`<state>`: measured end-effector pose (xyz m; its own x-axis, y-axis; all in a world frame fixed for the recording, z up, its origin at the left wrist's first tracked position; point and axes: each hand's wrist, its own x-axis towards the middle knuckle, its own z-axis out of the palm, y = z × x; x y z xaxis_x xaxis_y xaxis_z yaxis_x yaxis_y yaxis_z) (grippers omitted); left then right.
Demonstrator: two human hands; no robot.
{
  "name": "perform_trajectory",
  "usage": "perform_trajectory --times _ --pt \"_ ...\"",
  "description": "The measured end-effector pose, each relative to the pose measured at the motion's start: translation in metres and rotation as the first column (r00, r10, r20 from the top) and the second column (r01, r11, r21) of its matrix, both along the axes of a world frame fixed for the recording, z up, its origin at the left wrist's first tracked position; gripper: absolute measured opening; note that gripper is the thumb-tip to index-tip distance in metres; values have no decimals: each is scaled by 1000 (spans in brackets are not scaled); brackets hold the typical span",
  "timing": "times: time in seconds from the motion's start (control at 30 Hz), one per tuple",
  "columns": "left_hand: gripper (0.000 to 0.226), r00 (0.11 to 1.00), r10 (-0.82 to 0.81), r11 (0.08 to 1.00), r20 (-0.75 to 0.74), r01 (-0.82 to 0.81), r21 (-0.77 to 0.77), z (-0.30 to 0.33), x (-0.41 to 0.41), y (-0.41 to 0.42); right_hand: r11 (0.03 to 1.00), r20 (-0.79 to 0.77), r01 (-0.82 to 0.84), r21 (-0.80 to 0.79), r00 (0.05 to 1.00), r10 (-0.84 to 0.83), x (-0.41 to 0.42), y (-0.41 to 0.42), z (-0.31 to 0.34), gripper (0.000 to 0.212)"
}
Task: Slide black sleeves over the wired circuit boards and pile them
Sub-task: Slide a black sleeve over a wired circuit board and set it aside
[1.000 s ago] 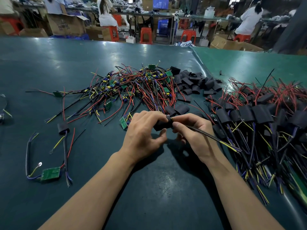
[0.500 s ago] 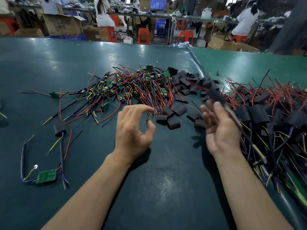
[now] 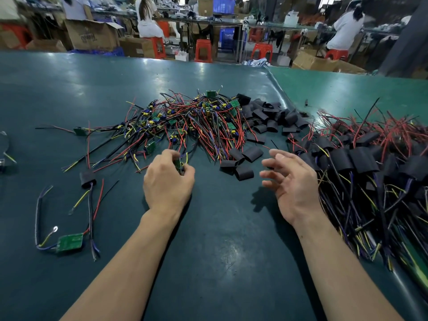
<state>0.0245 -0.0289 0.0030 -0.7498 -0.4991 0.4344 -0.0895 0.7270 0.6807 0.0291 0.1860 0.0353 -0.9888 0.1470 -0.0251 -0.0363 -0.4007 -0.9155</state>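
Observation:
A tangle of wired green circuit boards lies at the table's middle. My left hand is at its near edge, fingers closed on one small green board. Loose black sleeves are heaped right of the tangle, and three more lie between my hands. The pile of sleeved boards with red, black and yellow wires fills the right side. My right hand hovers beside that pile, palm up, fingers spread, holding nothing.
On the left lie a sleeved board and a bare board with wires. The dark green table meets a lighter green table at the right. Seated people, red stools and cardboard boxes stand behind.
The sleeved board I held in both hands went to the right pile. My right hand let go and stays open. My left hand moved forward and closed on a green board.

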Motion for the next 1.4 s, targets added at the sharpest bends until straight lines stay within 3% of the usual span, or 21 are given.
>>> perform_trajectory --times 0.1,0.2,0.27,0.4,0.53,0.6,0.7,0.77,0.87,0.97,1.07,1.23,1.4 --pt "23 964 -129 976 -234 166 143 4 3 7 987 -14 -63 147 998 66 1 -9 -3 14" --pt "21 874 -322 849 -364 437 298 8 6 16 937 42 -282 204 959 280 5 -20 -10 10" --pt "22 803 -408 763 -434 561 322 8 8 21 888 56 -390 244 920 389 6 -27 -15 16" --pt "13 698 -537 636 -473 704 316 7 12 25 903 -22 -337 266 935 355 4 -29 -17 44" --pt "26 620 -645 528 -447 784 326 7 14 21 915 -65 -267 303 952 299 3 -23 -17 46" --pt "23 618 -656 568 -433 782 256 6 16 21 925 -50 -274 263 954 297 3 -24 -18 49" --pt "22 705 -580 736 -408 668 108 4 15 22 946 -99 -203 251 967 234 2 -21 -11 41" --pt "22 730 -596 777 -334 630 -8 4 12 22 983 -125 -174 54 976 180 0 -11 -4 39" --pt "35 739 -670 693 74 657 -298 0 4 25 950 -146 -217 -224 971 187 -2 7 3 32" --pt "62 725 -615 638 310 689 -345 -3 -1 28 895 -151 -244 -374 968 201 -1 16 4 19" --pt "56 720 -603 625 343 694 -358 -6 -2 29 879 -122 -243 -410 970 212 0 17 4 12" --pt "33 791 -569 681 224 606 -410 -5 1 29 874 -150 -294 -388 955 254 2 16 4 7" --pt "18 743 -628 657 233 666 -353 -9 -3 29 902 -117 -306 -306 952 283 4 12 4 8"
